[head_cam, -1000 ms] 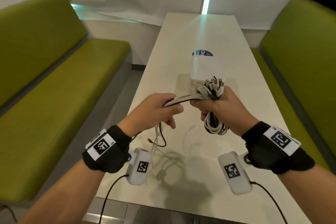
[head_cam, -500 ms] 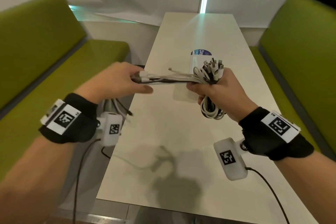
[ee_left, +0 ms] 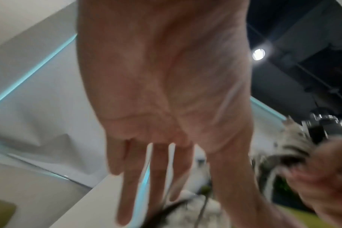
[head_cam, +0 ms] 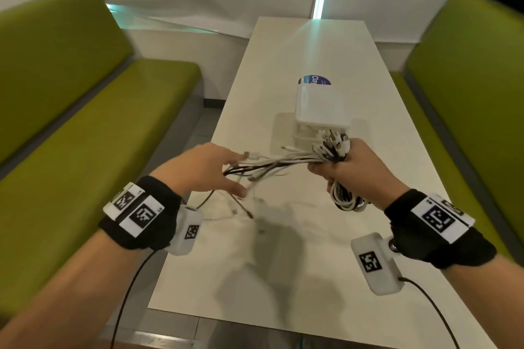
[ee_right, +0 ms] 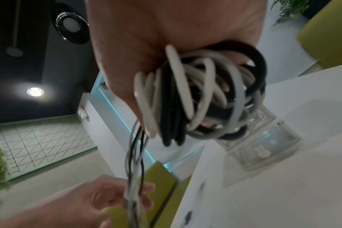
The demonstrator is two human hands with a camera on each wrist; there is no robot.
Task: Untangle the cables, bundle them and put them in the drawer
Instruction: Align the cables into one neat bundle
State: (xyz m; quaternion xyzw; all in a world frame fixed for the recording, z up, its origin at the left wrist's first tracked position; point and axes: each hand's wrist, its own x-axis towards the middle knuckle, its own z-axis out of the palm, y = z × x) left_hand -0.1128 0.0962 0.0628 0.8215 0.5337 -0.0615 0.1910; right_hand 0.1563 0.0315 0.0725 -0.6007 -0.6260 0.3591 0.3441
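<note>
Half a second ago the left hand (head_cam: 208, 170) pinched the loose cable ends out over the left bench; now it is back over the edge of the surface (head_cam: 286, 249) with its fingers (ee_left: 160, 166) straight and spread, holding nothing. The free tails sag from just in front of those fingers, some of them trailing down toward the surface. The right hand (head_cam: 358, 171) has dropped a little and sits nearer the box (head_cam: 321, 106), its grip on the cables (head_cam: 347, 201) unchanged.

Two hands, one bundle, one box, two green benches. The bundle is too dense to count strand by strand; it mixes white, grey and black cables. A cluster of plugs (head_cam: 333, 144) sticks up above the right fist, blurred, so their number cannot be told.

The right hand is closed tight round the middle of the bundle, held in the air above the surface just in front of the box. Below the fist the cables hang in a coil of several loops (ee_right: 201, 95), thick white and black ones wound together. From the fist a thinner sheaf of white and black tails (ee_right: 135, 162) runs across to the left hand. The box is translucent white plastic with a drawer front showing at its near end, seen through the right wrist view.
</note>
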